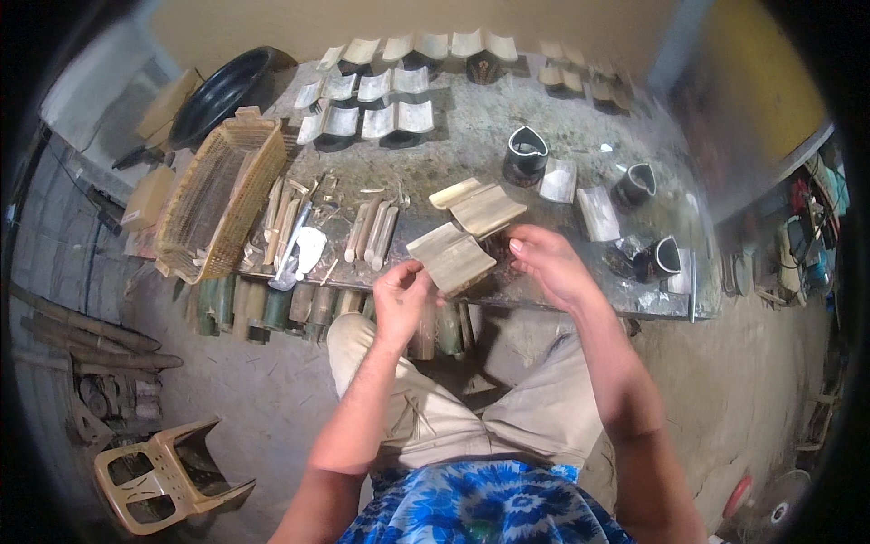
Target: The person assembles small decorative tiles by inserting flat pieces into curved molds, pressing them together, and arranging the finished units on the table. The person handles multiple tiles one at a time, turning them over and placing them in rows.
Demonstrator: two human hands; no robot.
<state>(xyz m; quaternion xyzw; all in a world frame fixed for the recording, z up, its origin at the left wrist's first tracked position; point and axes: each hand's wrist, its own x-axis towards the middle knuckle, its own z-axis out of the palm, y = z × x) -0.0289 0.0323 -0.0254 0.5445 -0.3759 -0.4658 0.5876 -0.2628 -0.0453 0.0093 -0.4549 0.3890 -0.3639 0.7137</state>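
A long rough bench (544,118) is seen running across the view, dusted grey and crowded with work. At its left end a woven basket (217,195) is laid lengthwise, with a black basin (222,91) behind it. Rows of pale curved slats (376,86) are spread over the far half, and three dark heart-shaped moulds (526,154) are stood to the right. Short bamboo sticks (372,231) and a pale scraper (308,249) are left near the front edge, green bamboo lengths (272,304) are stacked under it, and a plastic stool (163,471) is tipped on the floor at lower left. Now to the centre: a bamboo slat (450,258) is held just above the bench's near edge, over the knees, with a second slat (480,208) lying just behind it on the bench. The left hand (401,299) is closed on the held slat's lower left corner, thumb on top. The right hand (544,263) is set against its right edge, fingers curled loosely; whether it is actually gripped there cannot be told. For good handling, the slat is probably best kept level and pinched at both ends, so that its curved face is left free and no twist is put through the thin wall.
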